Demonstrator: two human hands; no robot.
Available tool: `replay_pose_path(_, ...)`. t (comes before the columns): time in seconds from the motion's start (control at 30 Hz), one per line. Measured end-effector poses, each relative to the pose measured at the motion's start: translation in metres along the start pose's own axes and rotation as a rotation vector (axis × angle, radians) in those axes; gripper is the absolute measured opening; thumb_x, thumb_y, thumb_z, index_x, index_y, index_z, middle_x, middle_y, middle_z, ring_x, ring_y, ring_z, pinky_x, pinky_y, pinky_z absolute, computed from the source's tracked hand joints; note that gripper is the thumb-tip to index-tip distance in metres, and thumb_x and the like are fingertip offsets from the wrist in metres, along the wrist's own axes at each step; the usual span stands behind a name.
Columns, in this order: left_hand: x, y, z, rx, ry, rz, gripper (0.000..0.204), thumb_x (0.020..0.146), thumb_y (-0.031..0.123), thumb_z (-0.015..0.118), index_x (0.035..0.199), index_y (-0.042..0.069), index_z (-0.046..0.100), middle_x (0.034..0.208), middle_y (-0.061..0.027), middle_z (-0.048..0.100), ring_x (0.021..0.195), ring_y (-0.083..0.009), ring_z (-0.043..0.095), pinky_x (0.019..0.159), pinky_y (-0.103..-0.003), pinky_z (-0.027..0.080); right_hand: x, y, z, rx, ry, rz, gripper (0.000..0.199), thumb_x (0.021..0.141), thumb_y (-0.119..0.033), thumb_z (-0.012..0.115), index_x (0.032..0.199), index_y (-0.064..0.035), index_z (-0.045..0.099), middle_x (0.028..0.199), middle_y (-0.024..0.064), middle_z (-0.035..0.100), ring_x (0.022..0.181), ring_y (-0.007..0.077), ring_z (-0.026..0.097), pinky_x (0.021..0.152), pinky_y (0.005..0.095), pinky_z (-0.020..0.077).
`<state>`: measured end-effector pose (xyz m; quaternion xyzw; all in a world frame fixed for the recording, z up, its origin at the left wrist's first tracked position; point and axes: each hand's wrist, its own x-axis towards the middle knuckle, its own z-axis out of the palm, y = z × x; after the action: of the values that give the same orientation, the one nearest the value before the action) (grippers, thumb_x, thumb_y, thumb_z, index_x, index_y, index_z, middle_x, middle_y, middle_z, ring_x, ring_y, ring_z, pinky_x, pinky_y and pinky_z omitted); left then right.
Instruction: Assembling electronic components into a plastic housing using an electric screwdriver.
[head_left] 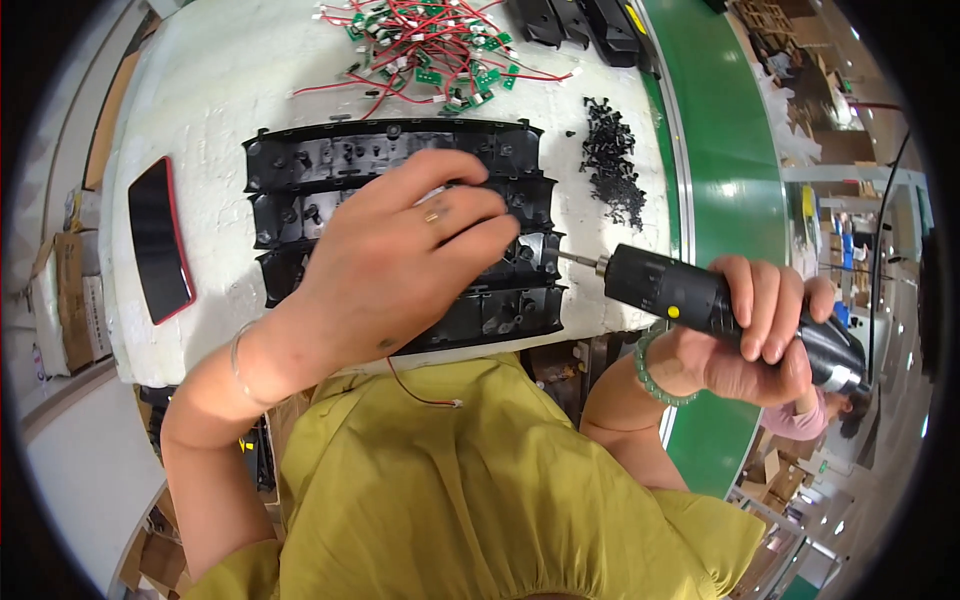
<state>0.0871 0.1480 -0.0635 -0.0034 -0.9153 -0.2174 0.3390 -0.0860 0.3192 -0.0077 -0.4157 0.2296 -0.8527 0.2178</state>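
Note:
My right hand (765,330) is wrapped round a black electric screwdriver (655,285), held almost level. Its bit points left, with the tip beside the right end of the third black plastic housing. Several of these long, curved housings (510,152) lie in a row, one below another, with their hollow sides up. Over their middle is my left hand (395,245), its fingers curled and closed. Whatever lies between its fingertips is too small or hidden to make out. A thin red and black wire (405,388) with a white plug hangs off the table's front edge below that hand.
Small black screws (608,150) lie heaped right of the housings. Green circuit boards with red wires (440,50) are piled at the back, near more black plastic parts (580,25). A red-edged phone (160,240) lies at left. Another person (800,418) is at far right.

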Motion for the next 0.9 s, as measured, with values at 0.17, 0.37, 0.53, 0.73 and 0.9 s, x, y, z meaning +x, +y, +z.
replay_pose_path(0.17,0.009,0.004,0.016,-0.087,0.004,0.007,0.033,0.062,0.004,0.074,0.093,0.009,0.063,0.091,-0.0021,0.062,0.092,-0.0271,0.057,0.069,-0.033,0.051,-0.004,-0.004,0.011,0.054,-0.020,0.003,0.028,0.070,-0.007,0.059,0.096,-0.0092,0.049,0.058,-0.0028,0.051,0.049,0.0075,0.048,0.055,0.0215,0.0414)
replay_pose_path(0.37,0.002,0.007,0.018,-0.193,0.030,0.062,0.027,0.061,0.003,0.074,0.086,0.008,0.065,0.085,-0.0014,0.063,0.090,-0.0256,0.056,0.065,-0.032,0.051,-0.005,-0.008,0.018,0.072,-0.028,-0.021,0.029,0.069,-0.005,0.060,0.095,-0.0104,0.048,0.058,-0.0045,0.054,0.049,0.0054,0.050,0.055,0.0191,0.0436)
replay_pose_path(0.53,-0.004,0.013,0.015,-0.322,0.068,-0.055,0.019,0.064,0.003,0.074,0.081,0.006,0.065,0.084,-0.0011,0.064,0.086,-0.0255,0.057,0.067,-0.032,0.049,-0.007,-0.009,0.025,0.059,-0.057,-0.044,0.029,0.068,-0.006,0.061,0.094,-0.0105,0.049,0.058,-0.0052,0.054,0.048,0.0050,0.050,0.056,0.0189,0.0445)
replay_pose_path(0.73,-0.012,0.018,0.013,-0.315,0.113,-0.109,0.017,0.065,0.004,0.074,0.080,0.005,0.067,0.080,-0.0028,0.065,0.083,-0.0252,0.058,0.068,-0.033,0.049,-0.012,-0.006,0.037,0.023,-0.096,-0.091,0.027,0.069,-0.007,0.061,0.093,-0.0103,0.050,0.057,-0.0055,0.055,0.047,0.0045,0.051,0.056,0.0183,0.0454)
replay_pose_path(0.9,-0.018,0.020,0.011,-0.306,0.112,-0.129,0.017,0.065,0.003,0.073,0.080,0.005,0.067,0.078,-0.0037,0.065,0.082,-0.0252,0.059,0.068,-0.032,0.049,-0.018,-0.003,0.050,0.007,-0.066,-0.081,0.026,0.060,-0.006,0.065,0.083,-0.0102,0.054,0.053,-0.0072,0.054,0.045,0.0032,0.051,0.057,0.0175,0.0454)
